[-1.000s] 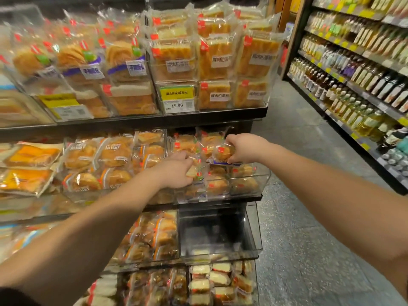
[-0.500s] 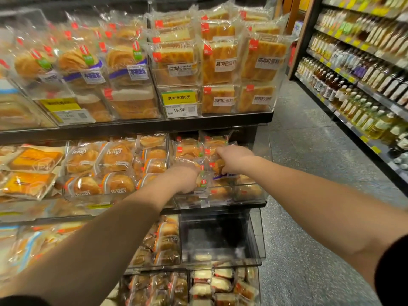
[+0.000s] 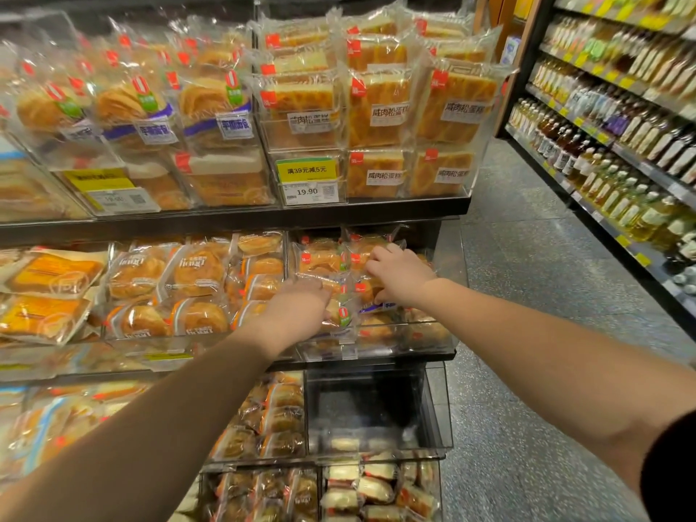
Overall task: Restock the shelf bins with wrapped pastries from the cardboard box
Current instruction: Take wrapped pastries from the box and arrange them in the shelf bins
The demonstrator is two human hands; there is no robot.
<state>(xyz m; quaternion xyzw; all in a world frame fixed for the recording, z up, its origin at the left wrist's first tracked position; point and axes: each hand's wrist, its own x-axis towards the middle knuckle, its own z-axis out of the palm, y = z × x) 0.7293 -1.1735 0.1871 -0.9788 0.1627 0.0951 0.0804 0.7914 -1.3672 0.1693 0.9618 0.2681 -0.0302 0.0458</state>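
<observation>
while both reach in, left hand (image 3: 297, 307) and right hand (image 3: 399, 275) rest spread-fingered on wrapped pastries (image 3: 324, 261), clear bin (image 3: 448, 333)

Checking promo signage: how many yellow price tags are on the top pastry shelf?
2: one yellow tag at the centre bin showing 19.90, another yellow tag further left, blurred. Others may sit out of view.

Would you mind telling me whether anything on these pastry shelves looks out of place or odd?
One thing stands out: the clear plastic bin on the shelf below both hands looks nearly empty, showing a dark interior, while neighbouring bins are packed with wrapped pastries. Nothing looks spilled or damaged.
</observation>
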